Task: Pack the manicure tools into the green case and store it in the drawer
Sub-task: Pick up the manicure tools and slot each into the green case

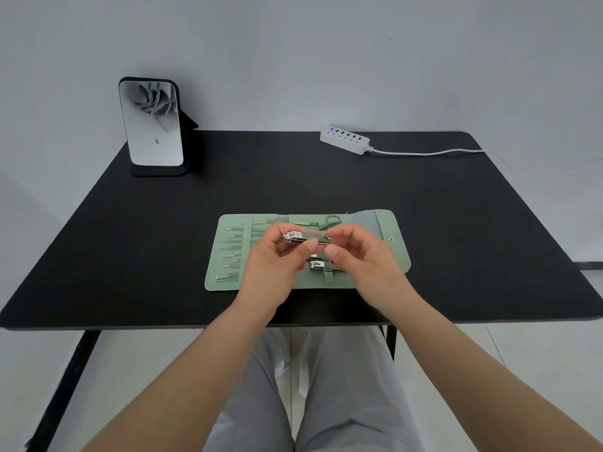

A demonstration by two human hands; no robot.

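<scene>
1. Both hands were raised over the middle of the case [385,256]. The left hand [277,265] pinched one end of a clipper [305,238] between thumb and fingers, and the right hand [362,259] pinched the other end, so the clipper hung level above the case.
2. The case lay unfolded near the front edge of the table [130,256], about midway along it, its snap flap toward the right edge.
3. Slim tools [230,256] sat in loops on its left part; a second clipper [318,265] lay strapped near its front edge.
4. A mirror [151,122] stood at the far left corner, a power strip [344,140] by the far edge.
5. I took it for the packing step: this clipper was not yet seated. The next move, I judged, called for sliding it under a free strap beside the other clipper, kept flat. Folding, snapping shut and the drawer all remained; I saw no drawer.
</scene>
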